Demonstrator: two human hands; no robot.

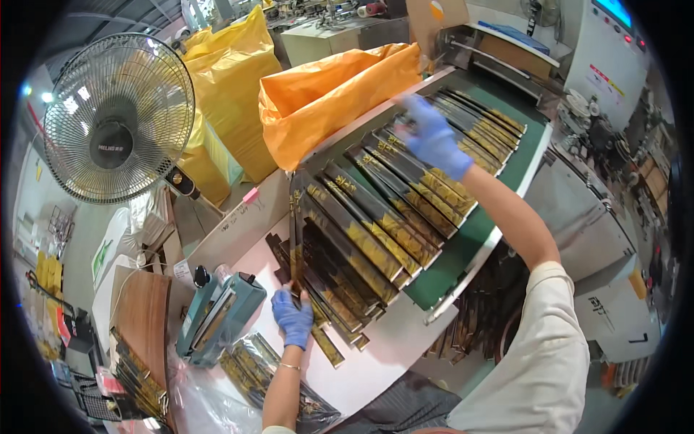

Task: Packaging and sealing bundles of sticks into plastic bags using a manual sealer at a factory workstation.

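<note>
My left hand point(293, 318), in a blue glove, pinches the lower end of a long, narrow black-and-gold packet point(294, 239) that stands out from the pile. Beneath and beside it, a loose pile of similar dark packets point(332, 278) lies on the pale table. My right hand point(434, 137), also gloved in blue, reaches over the far part of a row of overlapping black-and-gold packets point(412, 199) on a green conveyor belt point(434, 286). Motion blurs its fingers, so whether they hold anything is unclear.
An orange bag point(340, 94) stands open behind the conveyor. A teal sealing device point(220, 315) sits left of my left hand, near plastic-wrapped packets point(249, 369). A large fan point(119, 119) stands at the left, before yellow sacks point(235, 87). A metal rail point(463, 278) edges the belt.
</note>
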